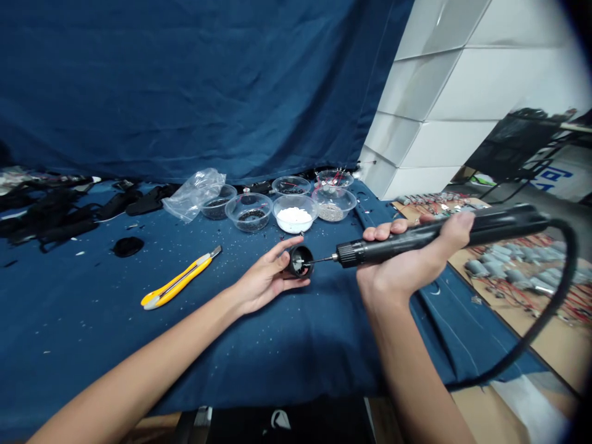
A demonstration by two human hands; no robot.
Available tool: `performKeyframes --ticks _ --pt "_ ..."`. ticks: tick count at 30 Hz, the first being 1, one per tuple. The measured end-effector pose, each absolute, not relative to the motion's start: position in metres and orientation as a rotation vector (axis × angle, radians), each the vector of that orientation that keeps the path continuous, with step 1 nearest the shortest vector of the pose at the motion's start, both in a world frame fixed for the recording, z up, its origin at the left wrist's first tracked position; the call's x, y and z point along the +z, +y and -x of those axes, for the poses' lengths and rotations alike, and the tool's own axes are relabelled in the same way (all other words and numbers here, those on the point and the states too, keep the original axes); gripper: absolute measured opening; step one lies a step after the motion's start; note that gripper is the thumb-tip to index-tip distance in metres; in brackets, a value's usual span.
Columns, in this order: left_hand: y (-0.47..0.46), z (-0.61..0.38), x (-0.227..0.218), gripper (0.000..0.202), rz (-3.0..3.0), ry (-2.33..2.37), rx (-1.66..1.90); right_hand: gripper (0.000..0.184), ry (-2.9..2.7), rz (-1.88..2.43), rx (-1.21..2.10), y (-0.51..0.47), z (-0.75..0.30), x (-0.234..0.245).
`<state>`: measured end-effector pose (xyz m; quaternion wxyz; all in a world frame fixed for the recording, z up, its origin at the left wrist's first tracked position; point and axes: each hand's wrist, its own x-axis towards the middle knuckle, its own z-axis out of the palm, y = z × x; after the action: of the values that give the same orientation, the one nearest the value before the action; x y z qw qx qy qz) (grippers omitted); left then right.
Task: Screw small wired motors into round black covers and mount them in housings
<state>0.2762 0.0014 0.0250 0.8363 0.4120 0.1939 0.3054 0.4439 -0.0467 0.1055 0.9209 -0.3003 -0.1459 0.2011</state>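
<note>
My left hand (263,280) grips a small round black housing (300,253), its open end turned to the right. Something pale shows inside the housing. In my right hand (407,265) lies a black electric screwdriver (499,225), held nearly level. Its thin bit reaches into the housing's opening; whether the tip touches a screw cannot be made out. A thick black cable (567,277) curves down from the tool's back end. To the left of my left hand, a yellow utility knife (182,280) rests on the blue cloth with a bit of blade out.
Behind my hands stand several clear plastic bowls, including one with white bits (295,217) and one with dark bits (250,216). A clear bag (194,192) and black parts (50,209) lie at left. Small motors with red wires (513,268) cover cardboard at right, near stacked white boxes (435,92).
</note>
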Motion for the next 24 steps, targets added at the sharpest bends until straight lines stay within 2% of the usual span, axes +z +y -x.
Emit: performKeyframes --ticks 12,24 --pt "-0.013 -0.278 0.032 0.054 -0.818 0.382 0.665 0.027 -0.43 0.633 0.323 -0.046 -0.425 0.097" --pt "-0.02 -0.28 0.03 0.045 -0.791 0.449 0.729 0.026 -0.536 0.615 0.259 -0.05 -0.411 0.095"
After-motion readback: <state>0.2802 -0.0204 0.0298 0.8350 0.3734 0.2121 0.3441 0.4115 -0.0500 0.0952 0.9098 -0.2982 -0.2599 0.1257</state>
